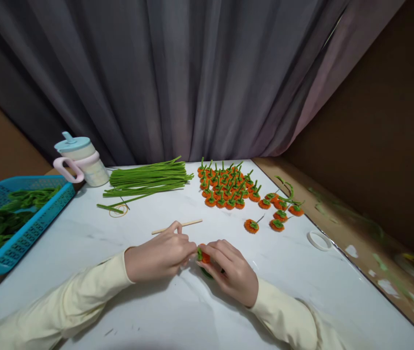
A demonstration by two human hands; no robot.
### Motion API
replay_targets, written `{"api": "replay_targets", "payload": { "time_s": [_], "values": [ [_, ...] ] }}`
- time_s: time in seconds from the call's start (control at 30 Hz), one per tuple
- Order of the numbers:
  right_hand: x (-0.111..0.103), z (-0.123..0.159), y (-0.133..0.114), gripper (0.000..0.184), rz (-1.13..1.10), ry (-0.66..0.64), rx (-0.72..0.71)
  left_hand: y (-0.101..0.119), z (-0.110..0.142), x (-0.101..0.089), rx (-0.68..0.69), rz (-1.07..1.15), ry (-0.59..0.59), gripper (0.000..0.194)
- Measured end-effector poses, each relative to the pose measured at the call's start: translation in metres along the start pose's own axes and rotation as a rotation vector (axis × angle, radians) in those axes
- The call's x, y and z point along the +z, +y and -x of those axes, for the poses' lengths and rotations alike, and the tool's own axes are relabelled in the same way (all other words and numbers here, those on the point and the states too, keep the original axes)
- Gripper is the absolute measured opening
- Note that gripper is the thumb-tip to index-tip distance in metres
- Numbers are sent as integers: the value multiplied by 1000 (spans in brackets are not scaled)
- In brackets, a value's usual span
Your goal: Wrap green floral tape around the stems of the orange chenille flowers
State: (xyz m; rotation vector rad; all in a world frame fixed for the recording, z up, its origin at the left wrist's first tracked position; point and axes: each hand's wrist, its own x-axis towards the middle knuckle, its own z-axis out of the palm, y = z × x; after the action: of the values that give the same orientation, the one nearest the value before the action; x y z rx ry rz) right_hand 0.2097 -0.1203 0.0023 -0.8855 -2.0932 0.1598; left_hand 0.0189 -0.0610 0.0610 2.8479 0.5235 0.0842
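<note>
My right hand (233, 272) is closed on a small orange fuzzy persimmon (205, 255) with a green top, made like the others on the table. Its green top faces my left hand (168, 252), whose fingers are pinched together right beside it. What that pinch holds, if anything, is too small to make out. Below the persimmon, a dark green rounded thing (206, 273) shows partly, mostly covered by my right hand. Just beyond my left hand lies a thin wooden stick (192, 223).
Finished-looking persimmons (225, 187) stand in rows at the back, with several looser ones (277, 224) to their right. Green pipe cleaners (148, 177) lie back left by a lidded cup (90, 165). A blue basket (42, 221) holds green pieces. A white ring (319, 240) lies near the right edge.
</note>
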Motion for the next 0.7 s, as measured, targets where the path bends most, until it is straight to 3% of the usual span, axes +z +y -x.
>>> {"api": "replay_targets", "payload": {
  "time_s": [0.13, 0.37, 0.5, 0.7],
  "values": [
    [-1, 0, 4, 22, 22, 5, 6, -1, -4, -7, -75, 203, -119, 25],
    [-1, 0, 4, 20, 28, -12, 23, -2, -8, -10, -297, 621, -189, 39],
    [0, 1, 2, 20, 25, -20, 28, -2, -9, -9, -375, 719, -197, 34],
    [1, 2, 1, 20, -19, -31, 50, 2, -9, -8, -362, 706, -179, 21]
  ]
}}
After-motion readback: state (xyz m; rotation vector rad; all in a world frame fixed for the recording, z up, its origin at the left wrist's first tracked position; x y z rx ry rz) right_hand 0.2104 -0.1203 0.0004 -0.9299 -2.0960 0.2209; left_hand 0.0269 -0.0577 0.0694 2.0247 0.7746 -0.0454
